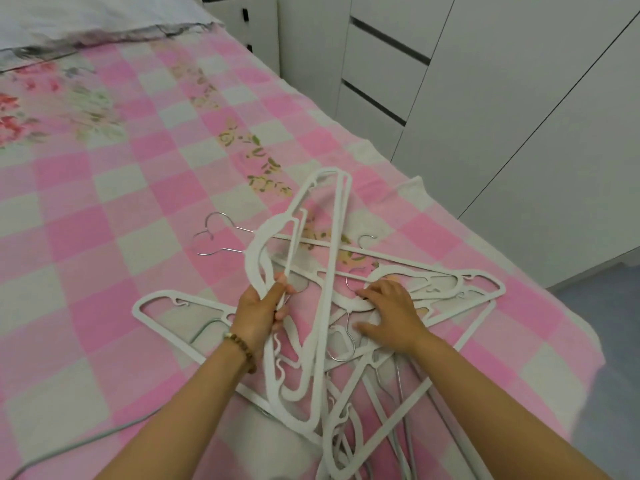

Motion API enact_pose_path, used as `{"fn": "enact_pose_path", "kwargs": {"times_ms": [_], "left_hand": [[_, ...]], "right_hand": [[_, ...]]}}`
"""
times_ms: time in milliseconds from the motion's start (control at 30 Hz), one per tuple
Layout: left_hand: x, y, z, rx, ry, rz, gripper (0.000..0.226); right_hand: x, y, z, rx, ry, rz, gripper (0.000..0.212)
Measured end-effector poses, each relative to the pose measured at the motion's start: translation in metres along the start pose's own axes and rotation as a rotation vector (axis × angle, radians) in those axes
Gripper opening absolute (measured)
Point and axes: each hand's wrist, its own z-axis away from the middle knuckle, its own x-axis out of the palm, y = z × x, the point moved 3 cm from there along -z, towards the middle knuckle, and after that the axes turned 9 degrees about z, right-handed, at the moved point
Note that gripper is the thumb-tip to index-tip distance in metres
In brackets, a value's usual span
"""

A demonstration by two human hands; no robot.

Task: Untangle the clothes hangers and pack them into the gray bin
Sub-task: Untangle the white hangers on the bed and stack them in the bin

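Your left grip (263,308) is closed on raised hangers (294,244) angling away up the bed (104,188), while your right hand (388,306), fingers spread, presses the pile (363,375).

1. We saw two bare forearms, with no sleeves reaching into view.
2. We noted a beaded bracelet (242,348) of brown, rounded beads around the wrist of the left hand (259,311).
3. We saw nothing worn on the right hand (391,306).

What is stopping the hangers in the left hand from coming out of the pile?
The left hand grips white hangers, and a long upright hanger crosses them while others tangle below. The right hand presses on the pile. No gray bin is visible.
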Motion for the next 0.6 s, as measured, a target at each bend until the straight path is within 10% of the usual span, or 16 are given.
{"fn": "enact_pose_path", "kwargs": {"times_ms": [267, 600], "left_hand": [[-0.018, 0.020, 0.000, 0.098, 0.100, 0.003, 0.024], [-0.006, 0.020, -0.011, 0.118, 0.078, 0.126, 0.031]], "right_hand": [[-0.034, -0.002, -0.021, -0.082, -0.065, 0.163, 0.032], [-0.102, 0.021, -0.017, 0.205, 0.424, -0.698, 0.016]]}}
